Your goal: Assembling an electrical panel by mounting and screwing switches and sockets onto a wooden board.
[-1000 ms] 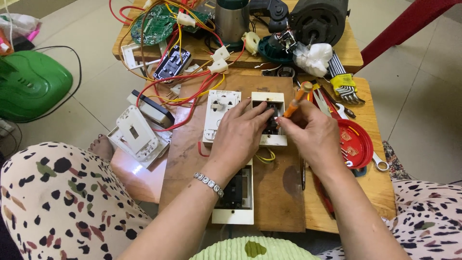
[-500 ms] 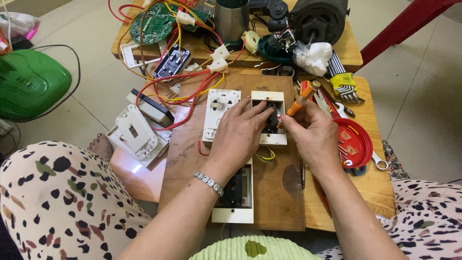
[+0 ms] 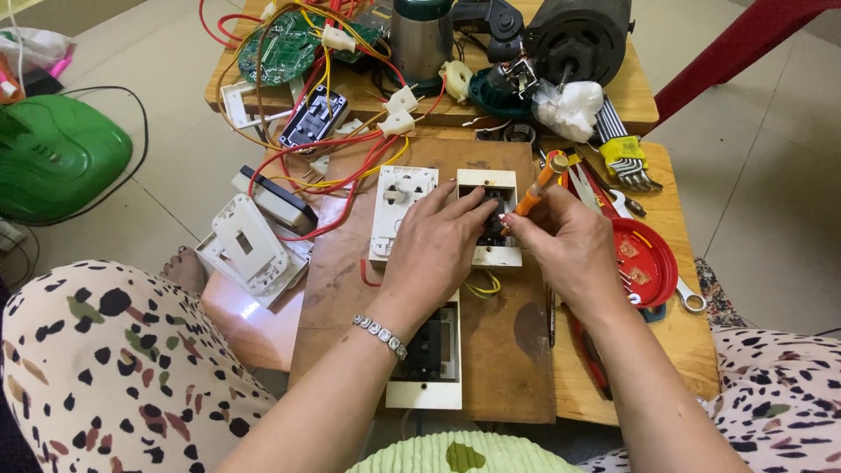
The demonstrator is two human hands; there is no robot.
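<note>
The wooden board (image 3: pixel 508 368) lies flat across the low table, and everything happens near its far end. There a white switch frame (image 3: pixel 491 254) sits face up on the board, and the left hand (image 3: pixel 438 250) is laid over its near left corner, fingers curled down into the dark opening at its middle and pressing on the black part inside; how tightly they pinch it I cannot tell, since the knuckles hide the tips. The right hand (image 3: pixel 574 250) comes in from the right edge of the board, closed around an orange-handled screwdriver (image 3: pixel 536 191) whose handle slants up and away while its tip points down into the same opening. Just left of the frame, also on the board, lies a white socket plate (image 3: pixel 399 206), with red and yellow wires (image 3: pixel 328 162) looping off the board's far left corner. At the near end of the board rests another white frame with a black insert (image 3: pixel 429 359), partly under the left forearm. Off the board's right edge a red round lid (image 3: pixel 653 263) holds small screws, and a set of hex keys (image 3: pixel 622 153) lies beyond its far right corner.
</note>
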